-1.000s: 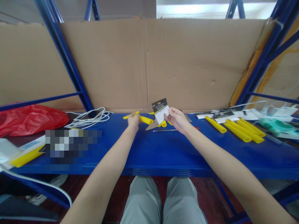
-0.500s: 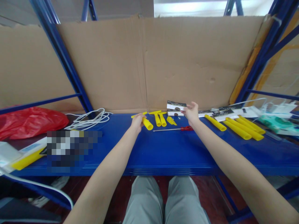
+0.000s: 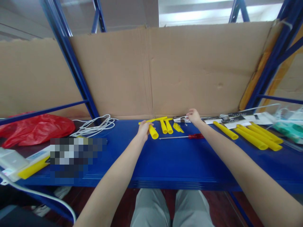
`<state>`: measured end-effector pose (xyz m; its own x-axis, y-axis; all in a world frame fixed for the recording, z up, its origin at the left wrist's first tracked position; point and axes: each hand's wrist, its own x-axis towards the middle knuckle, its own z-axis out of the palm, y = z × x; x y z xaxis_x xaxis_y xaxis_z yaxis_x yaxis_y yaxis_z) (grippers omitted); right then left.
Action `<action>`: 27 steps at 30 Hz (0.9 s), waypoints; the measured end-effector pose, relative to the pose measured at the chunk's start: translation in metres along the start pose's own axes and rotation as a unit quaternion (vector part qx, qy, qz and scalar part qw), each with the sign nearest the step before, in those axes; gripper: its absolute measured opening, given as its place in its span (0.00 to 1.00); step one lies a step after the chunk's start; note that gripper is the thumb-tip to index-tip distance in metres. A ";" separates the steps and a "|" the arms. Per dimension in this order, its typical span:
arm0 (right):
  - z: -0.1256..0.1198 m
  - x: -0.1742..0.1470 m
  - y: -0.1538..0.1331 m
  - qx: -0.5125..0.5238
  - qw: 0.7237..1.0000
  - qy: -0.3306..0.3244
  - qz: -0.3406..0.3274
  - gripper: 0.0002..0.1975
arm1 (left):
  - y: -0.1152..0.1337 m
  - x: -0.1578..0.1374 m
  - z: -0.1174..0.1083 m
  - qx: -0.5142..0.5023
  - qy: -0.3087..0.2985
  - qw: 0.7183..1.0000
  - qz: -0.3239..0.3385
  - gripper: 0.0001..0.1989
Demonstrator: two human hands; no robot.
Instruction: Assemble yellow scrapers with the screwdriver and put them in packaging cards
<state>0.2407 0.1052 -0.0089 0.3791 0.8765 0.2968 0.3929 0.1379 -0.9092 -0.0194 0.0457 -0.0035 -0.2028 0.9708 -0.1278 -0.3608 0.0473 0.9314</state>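
Observation:
My left hand (image 3: 143,130) is closed around a yellow T-shaped tool (image 3: 153,132) whose hollow, tube-like handle points toward me. Just right of it lie more yellow T-shaped tools (image 3: 163,126) and some small flat yellow pieces (image 3: 177,127). My right hand (image 3: 194,116) is at the back of the shelf, beside a black-and-white printed card (image 3: 180,119). Its fingers look apart, and nothing shows between them. Below that hand a screwdriver (image 3: 195,136) with a red handle lies crosswise, its shaft toward the left.
Several yellow tubes (image 3: 252,138) and more printed cards (image 3: 234,121) lie on the right. On the left are a coiled white cable (image 3: 97,125), a red plastic bag (image 3: 38,127) and a blurred-out patch. Cardboard (image 3: 113,72) stands along the back between blue posts.
The card my right hand held up is no longer raised; that hand has come down near the cards. My left hand keeps hold of the yellow tool. The view has tilted slightly up.

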 end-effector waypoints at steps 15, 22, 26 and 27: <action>-0.007 -0.010 -0.010 -0.552 0.801 -0.129 -0.192 0.15 | 0.002 -0.012 0.005 -0.012 -0.041 0.999 -0.005 0.35; -0.007 -0.018 -0.017 -0.629 0.733 -0.159 -0.205 0.18 | 0.006 -0.014 0.005 -0.024 -0.063 0.997 -0.043 0.26; -0.007 -0.018 -0.016 -0.639 0.724 -0.152 -0.211 0.19 | 0.010 -0.016 0.004 -0.063 -0.088 0.990 -0.088 0.19; -0.008 -0.018 -0.016 -0.639 0.722 -0.148 -0.220 0.19 | 0.011 -0.016 0.004 -0.066 -0.096 0.989 -0.095 0.18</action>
<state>0.2342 0.0836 0.0021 -0.1398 0.9635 0.2282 0.9445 0.0606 0.3230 -0.0168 0.0311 0.0101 0.0515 0.9745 -0.2184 -0.4948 0.2149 0.8420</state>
